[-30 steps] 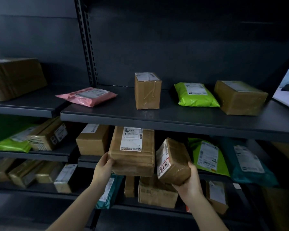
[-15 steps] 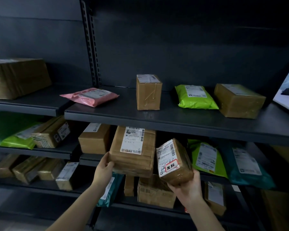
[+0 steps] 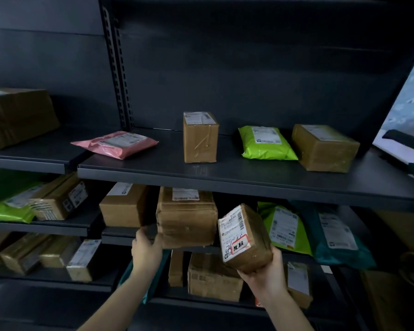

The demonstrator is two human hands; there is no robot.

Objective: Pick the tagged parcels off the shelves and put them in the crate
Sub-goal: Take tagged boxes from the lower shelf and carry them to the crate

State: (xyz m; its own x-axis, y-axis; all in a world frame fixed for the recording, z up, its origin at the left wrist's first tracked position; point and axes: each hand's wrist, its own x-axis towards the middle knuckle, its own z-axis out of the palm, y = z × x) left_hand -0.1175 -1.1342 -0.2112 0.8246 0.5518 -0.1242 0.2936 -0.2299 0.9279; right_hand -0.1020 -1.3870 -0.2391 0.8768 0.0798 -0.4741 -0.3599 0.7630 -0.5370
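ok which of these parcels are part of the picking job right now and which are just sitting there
In the job: small tagged box in the right hand; flat brown box, corner gripped by the left hand, no tag visible.

Lying about: pink mailer, upright box, green mailer, squat brown box, all on the top shelf.

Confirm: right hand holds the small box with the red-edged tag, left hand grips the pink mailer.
Wrong on the left hand: the head view shows it gripping the big brown box on the middle shelf; the pink mailer lies untouched above. The right hand does hold the tagged box.
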